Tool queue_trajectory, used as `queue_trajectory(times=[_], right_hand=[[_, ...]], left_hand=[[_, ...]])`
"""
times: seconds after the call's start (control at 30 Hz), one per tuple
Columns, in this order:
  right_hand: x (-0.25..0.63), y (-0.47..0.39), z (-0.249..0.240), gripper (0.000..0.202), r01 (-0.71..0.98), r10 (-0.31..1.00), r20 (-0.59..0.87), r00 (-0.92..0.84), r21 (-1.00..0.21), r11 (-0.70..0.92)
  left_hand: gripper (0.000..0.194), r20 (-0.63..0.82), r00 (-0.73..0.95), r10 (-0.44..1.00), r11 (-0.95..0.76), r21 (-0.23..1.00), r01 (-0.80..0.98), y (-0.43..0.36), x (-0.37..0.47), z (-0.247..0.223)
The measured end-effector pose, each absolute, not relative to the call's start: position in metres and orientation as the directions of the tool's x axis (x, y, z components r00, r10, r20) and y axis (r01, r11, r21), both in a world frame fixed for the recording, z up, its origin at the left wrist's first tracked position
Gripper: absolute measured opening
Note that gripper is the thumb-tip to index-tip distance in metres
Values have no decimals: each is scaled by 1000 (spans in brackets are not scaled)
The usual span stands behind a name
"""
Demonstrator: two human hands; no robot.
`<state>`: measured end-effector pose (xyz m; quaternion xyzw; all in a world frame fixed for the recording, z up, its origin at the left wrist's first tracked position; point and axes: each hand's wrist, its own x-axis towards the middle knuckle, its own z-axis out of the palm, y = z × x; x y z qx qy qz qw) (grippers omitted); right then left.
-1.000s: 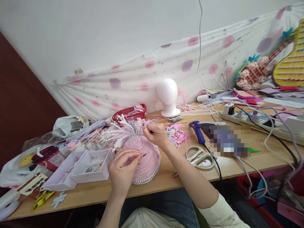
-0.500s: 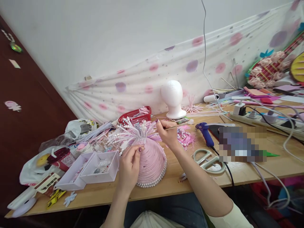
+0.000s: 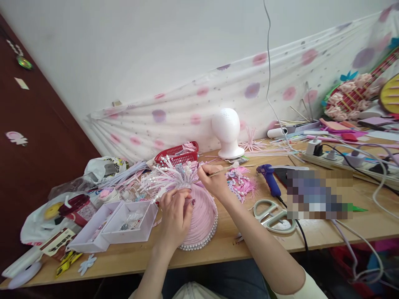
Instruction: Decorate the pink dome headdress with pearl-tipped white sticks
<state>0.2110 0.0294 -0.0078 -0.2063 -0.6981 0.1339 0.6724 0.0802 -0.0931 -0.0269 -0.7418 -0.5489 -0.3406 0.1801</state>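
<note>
A pink dome-shaped headpiece [image 3: 203, 216] stands on the table, its surface ridged like wound cord and its lower rim lined with pearl beads. From its top spreads a tuft of pale pink stems [image 3: 165, 174], many tipped with pearls. My left hand [image 3: 176, 214] grips the headpiece's upper left side with bent fingers, just under the tuft. Held in my right hand [image 3: 213, 180] is a thin stick [image 3: 223, 169] with a whitish blob at its far end. Those closed fingertips are at the tuft's right side; whether they touch it I cannot tell.
White trays [image 3: 124, 236] with beads stand left, a red basket [image 3: 179, 154] and foam head [image 3: 227, 133] behind. Pink tassels [image 3: 241, 185], scissors [image 3: 274, 216], a blue glue gun [image 3: 268, 180] and a power strip [image 3: 343, 162] lie right. A black cable [image 3: 302, 232] crosses the front edge.
My right hand has moved slightly left and down, closer to the tuft, with the stick. My left hand has shifted right, further over the headpiece. The view has tilted slightly.
</note>
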Motion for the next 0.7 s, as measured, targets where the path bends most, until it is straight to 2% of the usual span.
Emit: queue_trajectory(times=[0.37,0.7], right_hand=[[215,31,-9,40,113,485,870,88,-492,863],[211,35,-15,38,149,483,875,10,-479,865]], left_hand=[[14,727,210,653,-341,36,939,-92,82,-31],[11,734,128,667,-291,99,952,-92,85,-39]])
